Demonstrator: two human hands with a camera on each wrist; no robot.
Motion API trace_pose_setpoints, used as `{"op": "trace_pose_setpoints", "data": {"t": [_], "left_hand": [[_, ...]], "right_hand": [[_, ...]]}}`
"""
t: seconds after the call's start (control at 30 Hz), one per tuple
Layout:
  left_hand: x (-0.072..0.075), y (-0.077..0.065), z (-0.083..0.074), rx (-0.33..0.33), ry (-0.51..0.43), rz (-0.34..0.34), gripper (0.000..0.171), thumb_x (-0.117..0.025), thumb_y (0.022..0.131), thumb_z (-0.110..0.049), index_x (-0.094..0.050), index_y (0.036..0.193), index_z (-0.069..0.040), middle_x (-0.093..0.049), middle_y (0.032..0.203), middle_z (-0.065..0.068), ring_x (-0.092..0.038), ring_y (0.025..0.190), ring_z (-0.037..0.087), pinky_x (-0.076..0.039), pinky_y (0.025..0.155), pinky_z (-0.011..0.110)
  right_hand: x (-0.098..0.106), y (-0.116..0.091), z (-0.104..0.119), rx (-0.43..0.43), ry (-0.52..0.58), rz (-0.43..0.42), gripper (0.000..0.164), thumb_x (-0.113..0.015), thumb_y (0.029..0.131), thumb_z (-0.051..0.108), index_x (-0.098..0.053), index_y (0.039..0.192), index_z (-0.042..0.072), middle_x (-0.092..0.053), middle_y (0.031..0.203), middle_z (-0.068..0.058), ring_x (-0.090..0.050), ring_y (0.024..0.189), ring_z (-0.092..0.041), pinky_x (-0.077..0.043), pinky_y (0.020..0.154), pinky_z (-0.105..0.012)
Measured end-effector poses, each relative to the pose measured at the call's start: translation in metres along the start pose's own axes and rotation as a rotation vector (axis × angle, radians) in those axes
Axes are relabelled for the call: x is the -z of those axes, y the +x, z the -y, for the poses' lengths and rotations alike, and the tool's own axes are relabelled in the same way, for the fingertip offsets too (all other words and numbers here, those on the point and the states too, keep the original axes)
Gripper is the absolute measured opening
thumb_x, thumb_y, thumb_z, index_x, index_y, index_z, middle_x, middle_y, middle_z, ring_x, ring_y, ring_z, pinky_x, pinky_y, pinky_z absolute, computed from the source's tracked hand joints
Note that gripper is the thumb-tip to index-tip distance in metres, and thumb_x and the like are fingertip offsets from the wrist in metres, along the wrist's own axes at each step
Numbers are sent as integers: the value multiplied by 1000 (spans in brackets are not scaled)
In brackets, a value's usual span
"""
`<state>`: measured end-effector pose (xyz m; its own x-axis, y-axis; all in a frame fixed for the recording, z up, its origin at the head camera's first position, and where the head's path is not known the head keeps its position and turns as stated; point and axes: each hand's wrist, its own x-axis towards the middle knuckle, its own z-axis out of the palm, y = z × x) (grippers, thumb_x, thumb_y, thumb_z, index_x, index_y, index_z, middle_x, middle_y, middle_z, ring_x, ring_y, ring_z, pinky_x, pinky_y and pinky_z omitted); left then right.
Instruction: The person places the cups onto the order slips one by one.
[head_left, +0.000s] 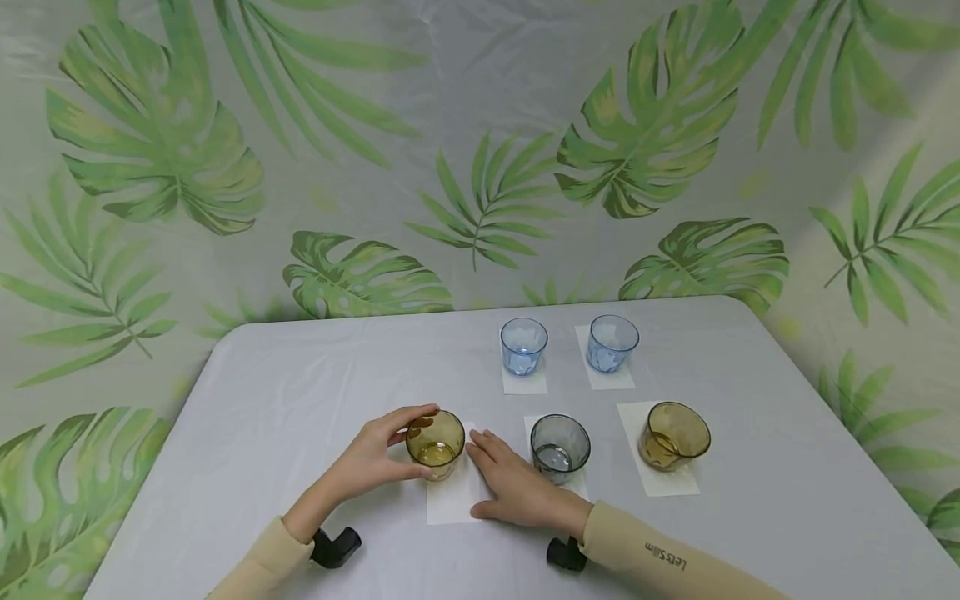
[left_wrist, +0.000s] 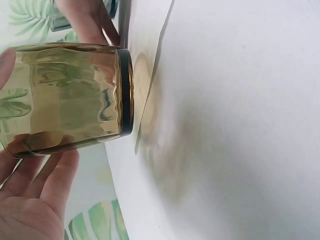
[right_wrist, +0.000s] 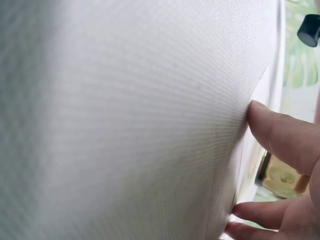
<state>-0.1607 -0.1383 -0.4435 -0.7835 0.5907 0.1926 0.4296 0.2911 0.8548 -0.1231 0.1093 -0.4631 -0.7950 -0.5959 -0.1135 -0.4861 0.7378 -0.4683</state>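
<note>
My left hand (head_left: 375, 454) grips an amber glass tumbler (head_left: 438, 442) between thumb and fingers, its mouth facing up. In the left wrist view the tumbler's base (left_wrist: 126, 92) hangs slightly above a white paper sheet (head_left: 448, 507). My right hand (head_left: 519, 490) lies low beside that sheet, fingers fairly straight. Its thumb and fingertips (right_wrist: 257, 214) touch the paper's edge in the right wrist view. Just beyond the right hand stands a smoky grey glass (head_left: 561, 446) on its own paper, partly hidden by the hand.
A second amber glass (head_left: 677, 435) stands on paper to the right. Two blue glasses, one left (head_left: 523, 346) and one right (head_left: 612, 343), stand on papers at the back. All are on a table with a white cloth (head_left: 300, 375), before a leaf-patterned curtain (head_left: 495, 100).
</note>
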Motion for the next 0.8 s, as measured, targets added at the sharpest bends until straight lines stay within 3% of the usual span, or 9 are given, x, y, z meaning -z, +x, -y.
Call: {"op": "trace_pose_setpoints", "data": {"t": [0.4, 0.8], "left_hand": [[-13, 0, 0, -27, -39, 36, 77, -83, 74, -10, -45, 140, 0, -50, 136, 9, -50, 122, 29, -45, 97, 35], [-18, -2, 6, -45, -61, 25, 78, -83, 75, -19, -45, 141, -6, -49, 136, 8, -50, 122, 28, -45, 97, 34]], "right_hand": [[0, -1, -1, 26, -5, -8, 86, -75, 83, 33, -31, 145, -8, -24, 153, -20, -20, 141, -36, -24, 112, -46], [0, 0, 0, 17, 0, -10, 86, -76, 82, 32, -32, 144, -8, -25, 153, -20, -20, 140, -36, -24, 112, -46]]}}
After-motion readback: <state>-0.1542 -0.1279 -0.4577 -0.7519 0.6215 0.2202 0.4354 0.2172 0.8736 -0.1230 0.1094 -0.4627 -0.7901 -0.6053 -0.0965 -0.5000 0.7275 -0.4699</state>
